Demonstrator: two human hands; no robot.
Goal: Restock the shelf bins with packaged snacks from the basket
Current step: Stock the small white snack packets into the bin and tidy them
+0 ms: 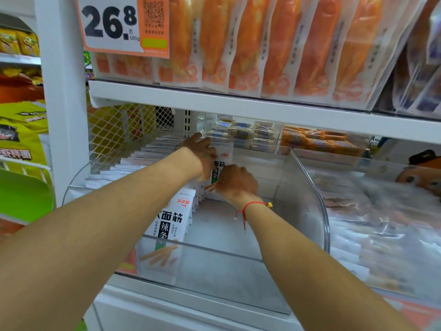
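A clear plastic shelf bin [307,187] holds rows of white snack packets with black lettering. One row [143,158] fills its left side, and a second row starts with a front packet [170,220]. Deep in the bin, both hands hold an upright white packet [220,166]. My left hand [200,151] grips its top and left side. My right hand [236,181], with a red string bracelet on the wrist, grips its lower right edge. The basket is out of view.
Orange packets [286,48] hang over the shelf above, beside a price tag reading 26.8 [109,22]. Small blue [241,132] and orange [319,142] packs sit in rear bins. A neighbouring bin [381,223] of clear-wrapped snacks lies right. A white upright [62,103] stands left.
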